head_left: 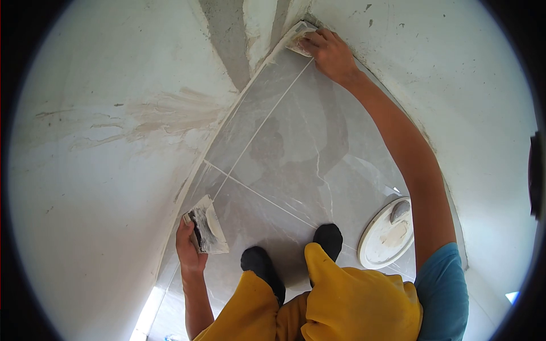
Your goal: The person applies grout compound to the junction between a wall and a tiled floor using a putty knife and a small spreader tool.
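Low at the left, my left hand [190, 245] is closed on the edge of a flat rectangular plate [214, 226] smeared with white and dark paste. My right hand [331, 54] reaches to the far corner of the floor, its fingers closed on a pale, translucent flat scraper [300, 37]. The scraper lies against the corner where the two walls meet the grey tiles [284, 131]. Thin white joint lines run across the tiles, one from the scraper down toward the plate.
A round white lid-like dish [387, 233] with a grey lump on it lies on the floor at the right. The left wall [114, 187] has beige smears and a grey bare strip. The right wall [478, 113] curves along the tiles. Two dark-socked feet stand below.
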The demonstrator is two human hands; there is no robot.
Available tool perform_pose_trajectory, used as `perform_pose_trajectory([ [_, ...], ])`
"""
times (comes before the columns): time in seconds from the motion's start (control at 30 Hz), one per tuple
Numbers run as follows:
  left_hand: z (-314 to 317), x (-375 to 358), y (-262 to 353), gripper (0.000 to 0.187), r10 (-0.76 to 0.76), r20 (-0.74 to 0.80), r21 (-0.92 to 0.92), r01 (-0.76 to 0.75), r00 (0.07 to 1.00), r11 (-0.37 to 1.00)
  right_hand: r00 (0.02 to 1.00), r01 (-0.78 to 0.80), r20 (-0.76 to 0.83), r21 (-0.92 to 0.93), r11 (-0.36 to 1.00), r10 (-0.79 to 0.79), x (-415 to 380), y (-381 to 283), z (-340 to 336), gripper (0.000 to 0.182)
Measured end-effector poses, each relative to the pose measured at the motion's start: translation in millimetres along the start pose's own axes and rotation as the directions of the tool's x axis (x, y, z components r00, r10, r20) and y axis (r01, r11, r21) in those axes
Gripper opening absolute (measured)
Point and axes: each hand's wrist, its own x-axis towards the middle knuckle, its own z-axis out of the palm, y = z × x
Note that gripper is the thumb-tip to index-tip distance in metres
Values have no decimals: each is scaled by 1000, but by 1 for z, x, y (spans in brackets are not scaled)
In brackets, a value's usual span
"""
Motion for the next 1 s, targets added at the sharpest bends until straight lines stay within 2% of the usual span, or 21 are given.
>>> perform_pose_trajectory([
  [0.1, -3, 2, 0, 41, 12, -12, -10, -12, 1000, 1000, 1000, -18, -3, -13, 1000, 18, 6, 8, 16, 35],
  [0.17, -6, 4, 0, 40, -35, 5, -42, 36, 999, 998, 1000, -17, 17, -13, 1000, 17, 5, 8, 22, 41],
  [0.23, 0, 5, 0, 40, -35, 12, -39, 36, 999, 999, 989, 41, 144, -57, 998, -32, 2, 7, 22, 40],
  [0.27, 3, 6, 1, 40, -20, 21, -38, 21, 1000, 999, 989, 41, 145, -65, 997, -31, 4, 9, 19, 40],
  [0.33, 5, 6, 0, 40, -19, 31, -32, 20, 999, 999, 935, 144, 340, -102, 984, -102, 10, 16, 6, 41],
  [0.37, 6, 7, -1, 40, -13, 35, -28, 14, 999, 1000, 938, 149, 332, -115, 982, -104, 14, 20, -2, 41],
  [0.43, 11, 5, 0, 44, -30, 72, -41, 33, 997, 999, 858, 266, 486, -146, 953, -165, 15, 17, -27, 33],
  [0.47, 13, 4, 0, 48, -57, 102, -44, 61, 993, 997, 859, 273, 483, -150, 950, -171, 8, 8, -38, 33],
  [0.5, 17, -2, -6, 48, -38, 98, -43, 42, 994, 998, 923, 186, 341, 5, 983, -176, -7, -5, -51, 34],
  [0.53, 19, -3, -10, 45, -85, 98, -86, 93, 992, 992, 966, 118, 209, 173, 978, -154, -19, -23, -66, 36],
  [0.57, 23, -3, -14, 42, -127, 99, -128, 139, 987, 982, 976, 28, 198, 323, 946, -96, -26, -50, -89, 40],
  [0.6, 27, -4, -17, 42, -117, 94, -131, 129, 989, 983, 980, -59, 195, 470, 881, -38, -33, -84, -113, 44],
  [0.63, 32, -5, -21, 38, -193, 94, -169, 206, 977, 964, 991, -82, 131, 668, 739, -8, -43, -115, -132, 54],
  [0.67, 37, -6, -24, 34, -267, 95, -206, 281, 959, 937, 996, -78, 93, 784, 615, 7, -53, -147, -151, 57],
  [0.7, 40, -6, -27, 34, -264, 84, -206, 276, 961, 939, 998, -66, 61, 879, 472, 27, -61, -176, -169, 61],
  [0.77, 43, -6, -37, 31, -370, 121, -271, 389, 921, 880, 996, 3, 38, 896, 444, -83, -72, -210, -202, 61],
  [0.8, 42, -4, -41, 31, -373, 102, -271, 387, 922, 882, 996, 1, 37, 905, 426, -81, -76, -216, -203, 61],
  [0.87, 33, -6, -46, 29, -364, 177, -379, 405, 914, 832, 994, 69, 0, 765, 641, -107, -96, -230, -200, 57],
  [0.9, 39, -10, -40, 29, -358, 150, -377, 388, 922, 841, 992, 103, -31, 756, 646, -122, -99, -221, -188, 54],
  [0.97, 60, -23, -21, 30, -145, 146, -264, 180, 979, 948, 997, -18, 69, 719, 695, -46, -98, -201, -190, 56],
  [1.0, 63, -26, -14, 30, -144, 145, -255, 178, 979, 951, 994, -102, 92, 735, 670, 51, -103, -195, -188, 51],
])
